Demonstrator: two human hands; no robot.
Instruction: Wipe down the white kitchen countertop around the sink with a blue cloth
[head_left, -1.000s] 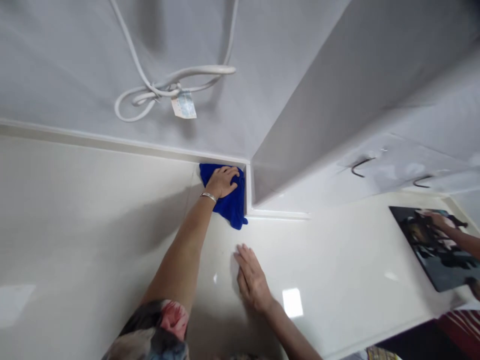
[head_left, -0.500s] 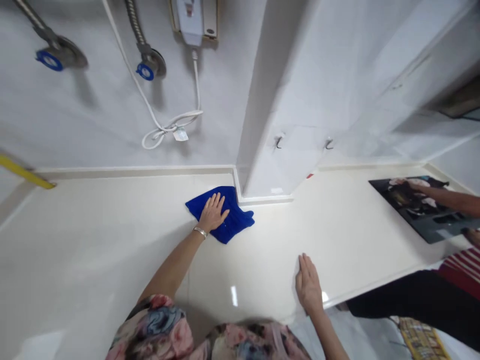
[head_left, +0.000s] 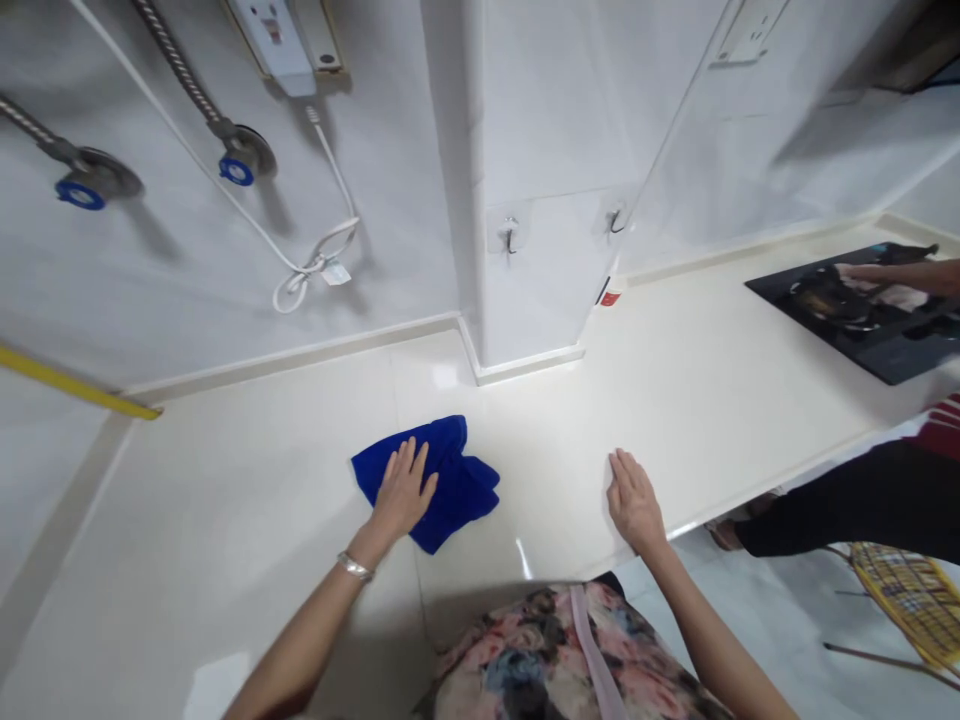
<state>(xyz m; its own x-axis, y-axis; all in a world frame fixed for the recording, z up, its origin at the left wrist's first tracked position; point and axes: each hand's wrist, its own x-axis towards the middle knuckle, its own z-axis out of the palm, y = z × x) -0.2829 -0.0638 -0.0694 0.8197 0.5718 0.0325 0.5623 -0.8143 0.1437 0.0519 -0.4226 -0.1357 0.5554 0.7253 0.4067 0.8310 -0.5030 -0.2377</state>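
A blue cloth lies spread on the pale countertop, its edges uneven. My left hand rests flat on the cloth's left part with the fingers stretched out; a silver bracelet circles that wrist. Further right, near the counter's front edge, my right hand lies on the bare surface. Its fingers are extended, close together, and it holds nothing.
A wall pillar with hooks juts into the counter. Behind hang a looped white cable and blue-handled valves. A yellow pipe is at left. At right, another person's hand reaches over a black cooktop. A woven stool stands below.
My left hand and the cloth have come away from the pillar's foot, toward me. My right hand still lies flat on the counter. The camera view has turned.
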